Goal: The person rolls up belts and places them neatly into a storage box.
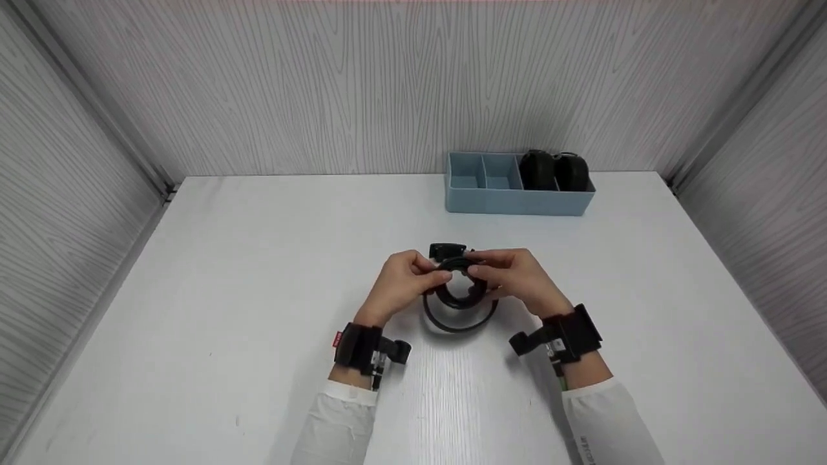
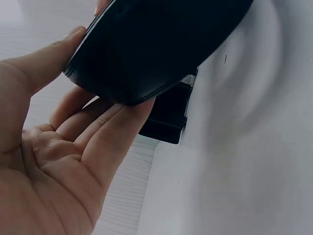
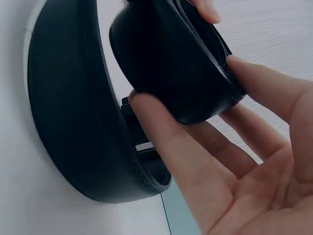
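A black belt, partly rolled into a small coil, is held between both hands over the table. My left hand pinches the coil's left side, thumb on its near edge and fingers beneath, as the left wrist view shows. On the right side, my right hand grips the same coil between thumb and fingers. A wider loose loop of the belt hangs around and below the coil. The dark buckle lies at the far side, just beyond the fingertips.
A blue divided box stands at the back right, near the rear wall. Two rolled black belts sit upright in its right-hand compartments. Grey wood-grain panels enclose the white table at the back and sides.
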`<state>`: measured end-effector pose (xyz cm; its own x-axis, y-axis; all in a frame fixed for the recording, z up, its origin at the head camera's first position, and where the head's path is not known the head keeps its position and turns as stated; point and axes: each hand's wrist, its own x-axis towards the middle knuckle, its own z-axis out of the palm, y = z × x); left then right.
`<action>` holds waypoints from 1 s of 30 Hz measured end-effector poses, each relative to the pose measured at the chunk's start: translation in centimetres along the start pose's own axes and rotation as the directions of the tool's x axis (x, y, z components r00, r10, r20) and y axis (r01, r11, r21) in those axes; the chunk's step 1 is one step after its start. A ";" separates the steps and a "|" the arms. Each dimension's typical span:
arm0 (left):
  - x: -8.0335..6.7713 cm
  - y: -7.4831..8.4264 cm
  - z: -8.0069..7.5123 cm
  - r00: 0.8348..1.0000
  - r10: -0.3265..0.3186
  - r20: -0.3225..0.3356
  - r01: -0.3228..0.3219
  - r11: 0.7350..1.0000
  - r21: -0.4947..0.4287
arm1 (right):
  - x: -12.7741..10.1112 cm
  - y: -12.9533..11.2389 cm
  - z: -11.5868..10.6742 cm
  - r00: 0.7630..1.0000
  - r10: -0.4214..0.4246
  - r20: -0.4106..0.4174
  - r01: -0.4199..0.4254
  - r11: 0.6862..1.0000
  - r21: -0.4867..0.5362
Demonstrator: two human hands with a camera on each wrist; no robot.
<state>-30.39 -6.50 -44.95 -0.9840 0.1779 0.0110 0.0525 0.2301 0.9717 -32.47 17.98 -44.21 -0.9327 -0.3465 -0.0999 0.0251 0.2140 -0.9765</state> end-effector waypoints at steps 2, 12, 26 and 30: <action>0.1 0.0 0.1 1.000 -0.003 -0.014 0.003 1.000 -0.018 | 0.0 0.1 0.1 1.000 -0.005 -0.022 0.006 1.000 0.021; 0.3 0.0 1.0 0.988 -0.003 -0.157 -0.012 0.995 -0.094 | 0.2 0.3 1.1 0.987 -0.014 -0.158 0.042 0.983 0.178; -0.1 0.0 -0.4 0.999 -0.001 0.054 0.001 1.000 -0.004 | -0.1 0.0 -0.1 0.998 -0.046 0.043 0.048 0.997 -0.055; -0.1 0.0 -0.3 0.998 -0.004 0.059 0.004 1.000 -0.006 | -0.1 -0.1 0.0 0.996 -0.072 0.044 0.073 0.997 -0.028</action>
<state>-30.34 -6.83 -44.87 -0.9725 0.2329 -0.0069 0.0470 0.2248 0.9733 -32.35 18.05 -44.14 -0.9152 -0.4012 -0.0378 -0.0535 0.2140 -0.9754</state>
